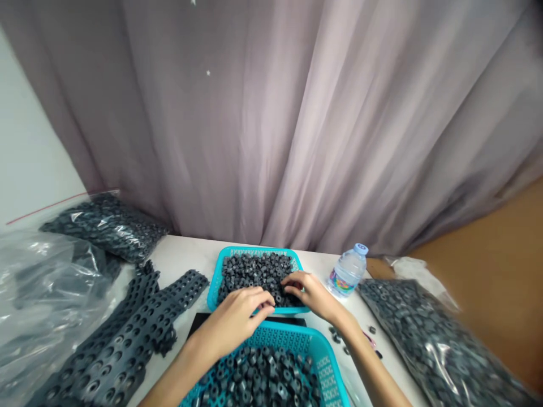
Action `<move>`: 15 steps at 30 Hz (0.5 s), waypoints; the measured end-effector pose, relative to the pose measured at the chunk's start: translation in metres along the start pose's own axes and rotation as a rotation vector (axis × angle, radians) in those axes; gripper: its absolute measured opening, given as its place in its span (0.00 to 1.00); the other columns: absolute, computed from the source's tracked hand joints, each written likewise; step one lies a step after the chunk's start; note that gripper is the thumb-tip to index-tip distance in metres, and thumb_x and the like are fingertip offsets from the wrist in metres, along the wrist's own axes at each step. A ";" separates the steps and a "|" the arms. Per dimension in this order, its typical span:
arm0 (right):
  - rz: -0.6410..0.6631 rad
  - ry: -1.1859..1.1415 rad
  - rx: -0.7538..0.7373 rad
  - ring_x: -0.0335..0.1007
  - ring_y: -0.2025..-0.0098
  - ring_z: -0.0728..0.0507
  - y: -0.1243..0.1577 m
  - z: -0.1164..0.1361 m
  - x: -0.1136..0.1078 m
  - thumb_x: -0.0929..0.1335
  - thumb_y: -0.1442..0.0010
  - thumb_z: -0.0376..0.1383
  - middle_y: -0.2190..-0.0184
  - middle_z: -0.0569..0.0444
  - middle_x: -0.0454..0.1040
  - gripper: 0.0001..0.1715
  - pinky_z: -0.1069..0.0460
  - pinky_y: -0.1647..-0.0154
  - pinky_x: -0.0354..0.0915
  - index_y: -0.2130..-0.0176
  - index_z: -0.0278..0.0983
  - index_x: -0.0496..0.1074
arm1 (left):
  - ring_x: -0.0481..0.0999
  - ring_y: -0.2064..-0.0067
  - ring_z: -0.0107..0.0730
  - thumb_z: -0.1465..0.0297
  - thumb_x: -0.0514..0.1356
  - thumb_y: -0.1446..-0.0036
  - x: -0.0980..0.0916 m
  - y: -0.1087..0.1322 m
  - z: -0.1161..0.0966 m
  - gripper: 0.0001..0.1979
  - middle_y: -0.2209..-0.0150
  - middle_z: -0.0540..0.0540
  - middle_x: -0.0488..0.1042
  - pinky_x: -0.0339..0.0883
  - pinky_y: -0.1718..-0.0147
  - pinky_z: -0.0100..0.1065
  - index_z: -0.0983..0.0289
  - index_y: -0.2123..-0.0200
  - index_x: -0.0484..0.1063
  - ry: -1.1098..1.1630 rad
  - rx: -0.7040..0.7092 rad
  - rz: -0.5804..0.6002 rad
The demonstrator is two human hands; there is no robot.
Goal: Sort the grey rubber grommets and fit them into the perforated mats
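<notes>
My left hand [244,312] is over the near edge of the far turquoise basket [213,282], its thumb and fingertips drawn together. Whatever lies between them is too small to make out. Among the small black ring-shaped pieces [254,271] in that basket, at its right side, are the curled fingertips of my right hand [309,293]; what they pinch is hidden. A second turquoise basket [328,345] stands closer to me beneath my forearms. It holds more black pieces with centre holes [271,376], and its turquoise bottom shows at the left.
Black perforated sheets [139,325] lie at left, beside a clear plastic bag [46,316] and a filled bag [106,226]. At right are a water bottle [348,271], a large bag of black pieces [432,333] and loose bits [335,333]. A curtain [271,124] hangs behind.
</notes>
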State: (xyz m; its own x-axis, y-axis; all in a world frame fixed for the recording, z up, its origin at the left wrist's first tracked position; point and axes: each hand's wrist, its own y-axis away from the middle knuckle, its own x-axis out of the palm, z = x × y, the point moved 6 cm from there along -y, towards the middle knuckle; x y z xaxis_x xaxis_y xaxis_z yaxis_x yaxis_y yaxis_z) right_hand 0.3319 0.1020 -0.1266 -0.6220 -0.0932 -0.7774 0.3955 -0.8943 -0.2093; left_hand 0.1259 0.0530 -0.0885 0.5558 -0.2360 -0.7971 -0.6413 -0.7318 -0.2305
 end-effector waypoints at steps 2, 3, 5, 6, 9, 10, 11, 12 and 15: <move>-0.036 -0.018 0.014 0.76 0.55 0.38 0.000 -0.003 -0.001 0.68 0.32 0.39 0.57 0.48 0.81 0.12 0.44 0.49 0.70 0.53 0.40 0.80 | 0.78 0.51 0.37 0.62 0.55 0.26 -0.005 0.012 0.006 0.10 0.53 0.48 0.79 0.68 0.48 0.36 0.54 0.53 0.76 0.026 -0.049 -0.038; -0.050 -0.023 0.019 0.76 0.56 0.38 -0.001 -0.004 -0.002 0.68 0.32 0.40 0.58 0.48 0.81 0.12 0.44 0.51 0.70 0.53 0.40 0.80 | 0.78 0.50 0.38 0.62 0.54 0.26 -0.008 0.019 0.011 0.11 0.53 0.48 0.79 0.67 0.46 0.37 0.54 0.53 0.76 0.029 -0.068 -0.063; -0.068 -0.024 0.024 0.76 0.57 0.38 -0.003 -0.004 -0.005 0.68 0.32 0.40 0.59 0.47 0.81 0.12 0.44 0.53 0.70 0.54 0.39 0.80 | 0.77 0.49 0.39 0.62 0.52 0.25 -0.012 0.029 0.025 0.12 0.53 0.49 0.78 0.66 0.45 0.38 0.54 0.54 0.76 0.047 -0.103 -0.122; -0.074 -0.022 0.023 0.76 0.57 0.38 -0.004 -0.002 -0.007 0.69 0.33 0.40 0.59 0.47 0.81 0.12 0.45 0.54 0.70 0.54 0.39 0.80 | 0.76 0.48 0.39 0.62 0.52 0.25 -0.011 0.031 0.033 0.13 0.54 0.49 0.78 0.66 0.44 0.38 0.54 0.54 0.77 0.070 -0.114 -0.131; -0.093 -0.027 0.018 0.75 0.56 0.39 -0.009 0.006 -0.014 0.69 0.32 0.40 0.59 0.49 0.80 0.12 0.46 0.53 0.69 0.53 0.39 0.79 | 0.76 0.48 0.39 0.61 0.52 0.26 -0.007 0.025 0.053 0.14 0.53 0.51 0.78 0.66 0.44 0.38 0.55 0.55 0.77 0.121 -0.112 -0.140; -0.101 -0.036 0.018 0.75 0.57 0.40 -0.011 0.009 -0.016 0.68 0.32 0.40 0.59 0.49 0.80 0.12 0.47 0.53 0.69 0.53 0.39 0.79 | 0.77 0.48 0.39 0.60 0.52 0.26 -0.005 0.018 0.055 0.14 0.52 0.51 0.78 0.67 0.44 0.38 0.54 0.54 0.77 0.122 -0.098 -0.124; -0.107 -0.048 0.019 0.74 0.59 0.41 -0.012 0.013 -0.018 0.68 0.32 0.40 0.60 0.50 0.80 0.12 0.48 0.55 0.68 0.52 0.39 0.79 | 0.77 0.49 0.40 0.60 0.52 0.27 -0.006 0.011 0.054 0.14 0.52 0.51 0.78 0.67 0.45 0.39 0.54 0.54 0.77 0.123 -0.083 -0.122; -0.110 -0.063 0.020 0.74 0.61 0.42 -0.014 0.016 -0.019 0.68 0.31 0.41 0.61 0.51 0.80 0.13 0.49 0.57 0.68 0.52 0.39 0.79 | 0.77 0.49 0.40 0.60 0.53 0.27 -0.009 0.003 0.051 0.13 0.51 0.51 0.78 0.68 0.45 0.39 0.54 0.52 0.77 0.129 -0.076 -0.116; -0.112 -0.107 0.011 0.71 0.65 0.43 -0.017 0.028 -0.019 0.69 0.31 0.43 0.64 0.53 0.79 0.14 0.50 0.62 0.65 0.51 0.39 0.79 | 0.78 0.52 0.39 0.57 0.56 0.29 -0.025 -0.012 0.026 0.15 0.53 0.52 0.80 0.71 0.48 0.39 0.55 0.46 0.75 0.233 -0.117 -0.113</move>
State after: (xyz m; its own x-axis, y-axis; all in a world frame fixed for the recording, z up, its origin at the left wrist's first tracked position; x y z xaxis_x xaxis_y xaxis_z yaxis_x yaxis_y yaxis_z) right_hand 0.3178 0.1070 -0.0915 -0.7309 -0.0381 -0.6814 0.3121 -0.9066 -0.2841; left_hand 0.1058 0.0843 -0.0806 0.7352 -0.2798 -0.6174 -0.5111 -0.8271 -0.2338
